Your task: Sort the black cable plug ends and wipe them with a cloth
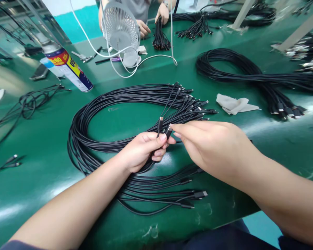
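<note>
Between the fingers and thumb of my left hand (143,149) are the plug ends of black cables. One black cable plug (168,132) points up and to the right, its metal tip at the fingertips of my right hand (214,146). Those right fingers are pinched together; whether they grip the tip or just touch it I cannot tell. A second cable plug (160,123) stands upright just above my left thumb. Beneath both hands lies a large coil of black cables (78,139), with many plug ends fanned out to the right.
Beyond the coil stand a spray can (73,71) and a small white fan (121,26) with a white cord. Another cable bundle (232,66) and a crumpled white cloth (236,104) lie right. Across the green table (156,225), a co-worker's hand (161,14) holds cables.
</note>
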The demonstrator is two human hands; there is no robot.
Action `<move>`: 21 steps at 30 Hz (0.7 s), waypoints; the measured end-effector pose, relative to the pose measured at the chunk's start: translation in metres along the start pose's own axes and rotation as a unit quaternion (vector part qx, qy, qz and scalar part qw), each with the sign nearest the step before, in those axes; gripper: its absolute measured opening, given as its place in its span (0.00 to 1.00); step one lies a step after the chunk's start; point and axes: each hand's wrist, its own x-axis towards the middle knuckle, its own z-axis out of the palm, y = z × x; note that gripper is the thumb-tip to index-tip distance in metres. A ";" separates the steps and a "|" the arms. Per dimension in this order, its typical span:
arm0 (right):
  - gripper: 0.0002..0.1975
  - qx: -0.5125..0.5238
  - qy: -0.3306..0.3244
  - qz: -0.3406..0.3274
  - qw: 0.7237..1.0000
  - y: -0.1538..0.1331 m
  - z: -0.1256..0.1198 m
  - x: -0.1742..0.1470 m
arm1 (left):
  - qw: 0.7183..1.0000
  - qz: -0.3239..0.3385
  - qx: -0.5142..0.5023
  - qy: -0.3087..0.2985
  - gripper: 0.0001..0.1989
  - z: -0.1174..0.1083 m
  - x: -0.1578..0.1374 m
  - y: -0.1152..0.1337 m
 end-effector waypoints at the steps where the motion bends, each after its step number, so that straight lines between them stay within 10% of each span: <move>1: 0.15 0.001 0.003 -0.001 1.000 0.000 0.000 0.000 | 1.000 0.000 0.000 -0.001 0.14 0.000 0.000 0.000; 21: 0.15 0.009 0.003 0.009 1.000 -0.001 0.001 0.001 | 1.000 -0.001 -0.002 -0.008 0.13 -0.001 0.000 0.000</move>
